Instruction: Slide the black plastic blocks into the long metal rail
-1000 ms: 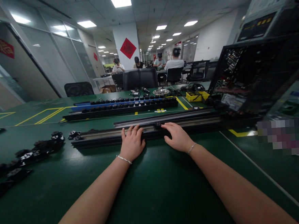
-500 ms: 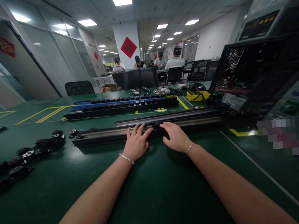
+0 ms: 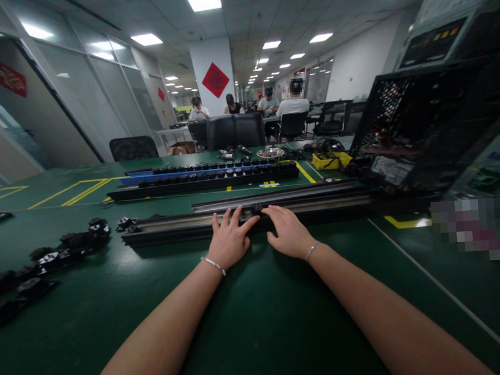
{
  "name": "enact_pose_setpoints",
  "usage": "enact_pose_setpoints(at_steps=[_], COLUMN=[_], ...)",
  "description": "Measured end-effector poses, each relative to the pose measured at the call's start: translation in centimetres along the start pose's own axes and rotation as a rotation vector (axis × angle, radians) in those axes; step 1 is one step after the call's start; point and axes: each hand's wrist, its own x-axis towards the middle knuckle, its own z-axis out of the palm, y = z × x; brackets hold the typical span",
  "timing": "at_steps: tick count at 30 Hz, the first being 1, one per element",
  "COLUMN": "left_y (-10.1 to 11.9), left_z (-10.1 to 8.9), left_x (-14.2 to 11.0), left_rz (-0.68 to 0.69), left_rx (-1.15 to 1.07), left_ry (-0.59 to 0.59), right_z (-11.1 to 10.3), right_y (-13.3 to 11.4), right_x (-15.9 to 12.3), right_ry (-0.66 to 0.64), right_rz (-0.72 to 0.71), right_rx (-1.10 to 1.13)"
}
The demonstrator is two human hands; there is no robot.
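The long black rail point(image 3: 163, 237) lies across the green counter point(image 3: 259, 324), in front of the person. The small black block point(image 3: 257, 207) sits on top of this rail, along its middle stretch, between the two hands.

The left hand point(image 3: 229, 237) is laid over the near edge of the rail. Its grip is spread: the fingers are fanned apart, and the index finger reaches along the rail toward the block. The right hand point(image 3: 290, 232) is also at the near edge of the rail; its fingers are bent and lie close together, with the tips just beside the block. Whether this grip pinches the block, I cannot tell, because the contact is too small to see.

Directly behind the rail there is a thinner rail point(image 3: 276, 196), placed at a slight slant. Farther behind the rail lie a black bar point(image 3: 190, 187) and a blue bar point(image 3: 144, 176), with rows of small dark pieces, and then a metal bowl point(image 3: 270, 153). To the left of the rail are loose black parts point(image 3: 71, 241). Behind the rail's right part stands a computer case point(image 3: 446, 116).
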Motion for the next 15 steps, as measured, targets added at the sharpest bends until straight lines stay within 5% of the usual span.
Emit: enact_pose_setpoints(at_steps=[15], left_y=[0.3], left_z=[0.1], left_x=[0.2], left_rz=[-0.011], left_rx=[0.009], left_ry=[0.006], right_z=[1.2], right_y=[-1.0], right_x=[0.7], right_ry=[0.033], right_rz=[0.128], right_rx=[0.136])
